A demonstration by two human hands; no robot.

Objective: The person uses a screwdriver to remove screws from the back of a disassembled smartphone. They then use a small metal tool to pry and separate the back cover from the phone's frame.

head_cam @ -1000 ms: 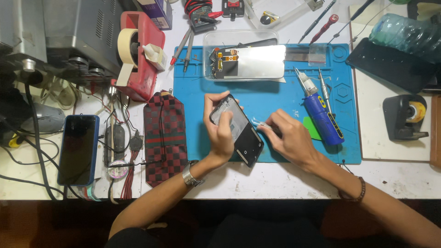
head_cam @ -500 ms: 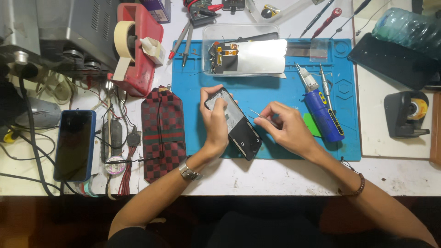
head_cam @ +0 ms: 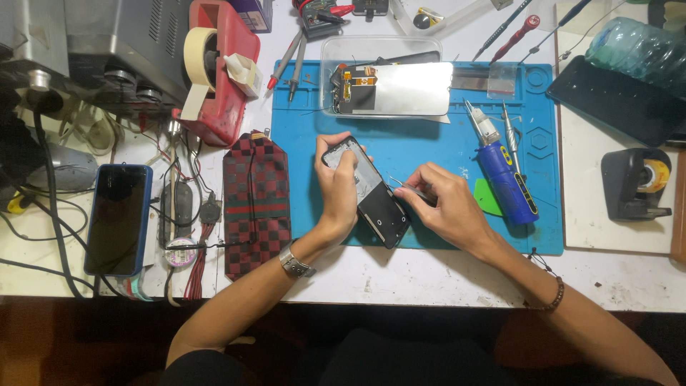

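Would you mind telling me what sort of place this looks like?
Most likely a phone-repair bench: an opened phone held by the left hand over a blue work mat, the right hand holding tweezers, and an electric screwdriver beside them.

A phone repair workbench: a blue repair mat (head_cam: 429, 154), an electric screwdriver (head_cam: 504, 170), multimeter probes (head_cam: 293, 57), tape dispensers (head_cam: 632, 182) and a bench power supply (head_cam: 100, 43) crowd it.
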